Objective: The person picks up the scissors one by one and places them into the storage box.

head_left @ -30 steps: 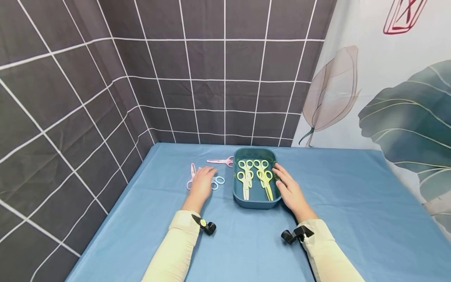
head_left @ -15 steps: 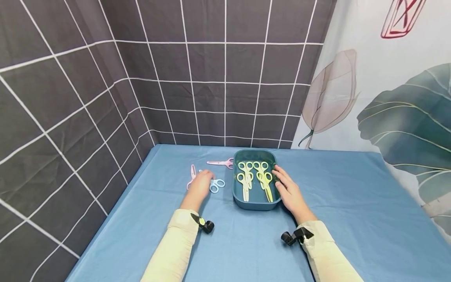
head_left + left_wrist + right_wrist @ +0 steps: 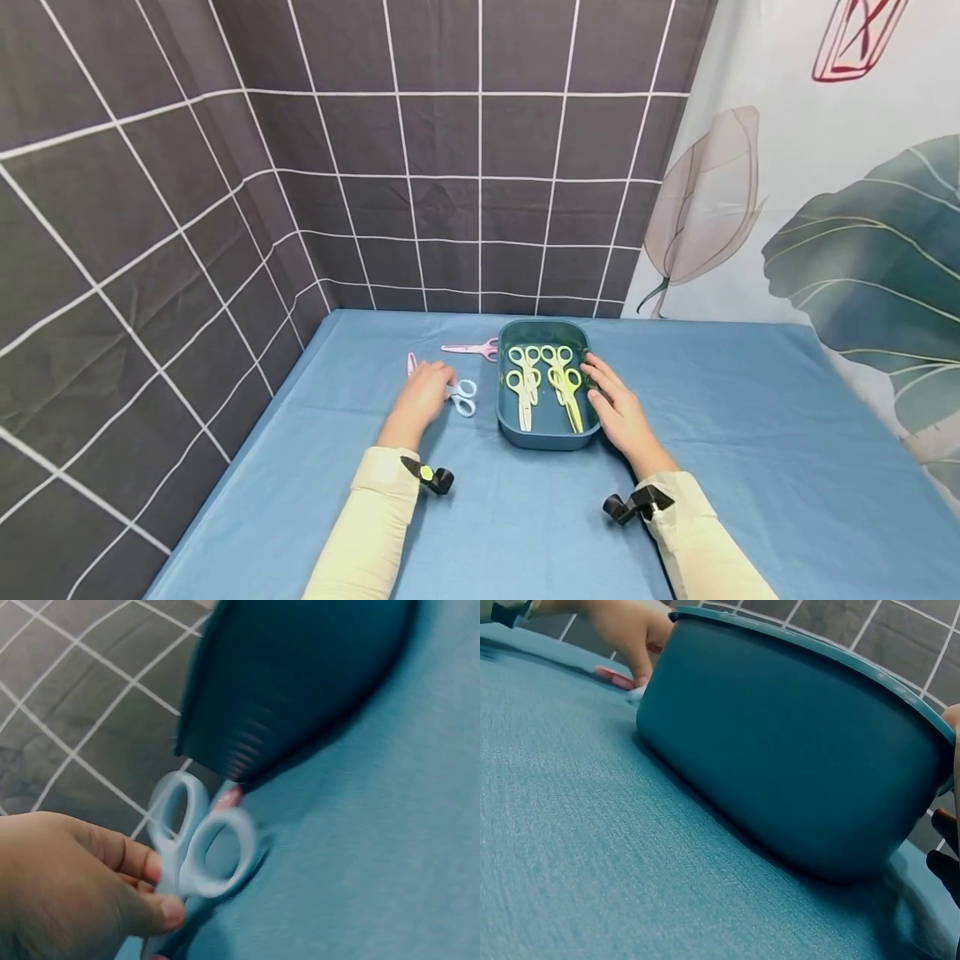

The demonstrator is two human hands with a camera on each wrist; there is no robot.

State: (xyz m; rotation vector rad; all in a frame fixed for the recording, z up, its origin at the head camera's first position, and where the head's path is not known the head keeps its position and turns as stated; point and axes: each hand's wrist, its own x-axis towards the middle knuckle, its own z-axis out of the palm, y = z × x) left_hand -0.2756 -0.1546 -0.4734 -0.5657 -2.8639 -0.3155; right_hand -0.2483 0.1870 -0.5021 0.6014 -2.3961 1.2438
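Note:
In the left wrist view my left hand [image 3: 82, 885] pinches a pair of light blue scissors [image 3: 176, 874] between thumb and fingers, just below the two handle loops. From the head view, my left hand [image 3: 422, 398] is left of a dark teal plastic bin [image 3: 547, 443], the blue loops [image 3: 465, 389] sticking out to its right. Several pairs of yellow-green scissors [image 3: 570, 402] lie inside the bin, loops mostly toward the back. My right hand [image 3: 622, 417] rests with extended fingers along the bin's right rim, holding nothing else.
Pink scissors [image 3: 468, 348] lie behind and left of the bin, their loops partly hidden by it. Another pink pair [image 3: 411, 363] is mostly covered by my left hand. Blue cloth [image 3: 750, 417] covers the table, and a dark grid-patterned curtain [image 3: 442, 200] hangs behind.
My left hand has taken hold of the blue scissors and drawn slightly toward me, turning their loops a little. My right hand stays at the bin's side.

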